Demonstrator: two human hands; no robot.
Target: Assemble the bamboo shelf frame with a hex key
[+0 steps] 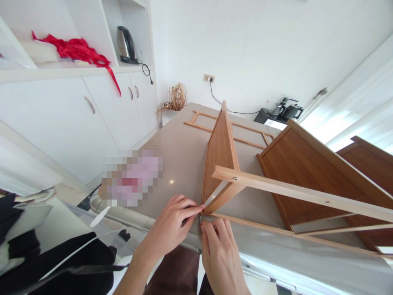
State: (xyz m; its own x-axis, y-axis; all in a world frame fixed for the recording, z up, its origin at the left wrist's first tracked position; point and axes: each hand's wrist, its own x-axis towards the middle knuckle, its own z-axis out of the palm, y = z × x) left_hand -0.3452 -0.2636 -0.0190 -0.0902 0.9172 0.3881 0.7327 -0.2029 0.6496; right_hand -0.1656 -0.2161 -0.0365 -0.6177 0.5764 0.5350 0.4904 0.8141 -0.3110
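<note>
At six o'clock, the left hand point(176, 219) has its fingertips together at the foot of the wooden panel point(219, 151), exact grip unclear, while the right hand point(219, 241) seemingly pinches a small metal piece point(200, 219), probably best kept square to the joint.

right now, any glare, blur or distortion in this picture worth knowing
Head view: the white curtain looks washed out; a small glare spot shows on the table. Head view: a pixelated patch covers the table's left part; the lines of the cabinet slant, probably lens distortion. Head view: left hand, right hand and upright wooden panel look fairly sharp.
</note>
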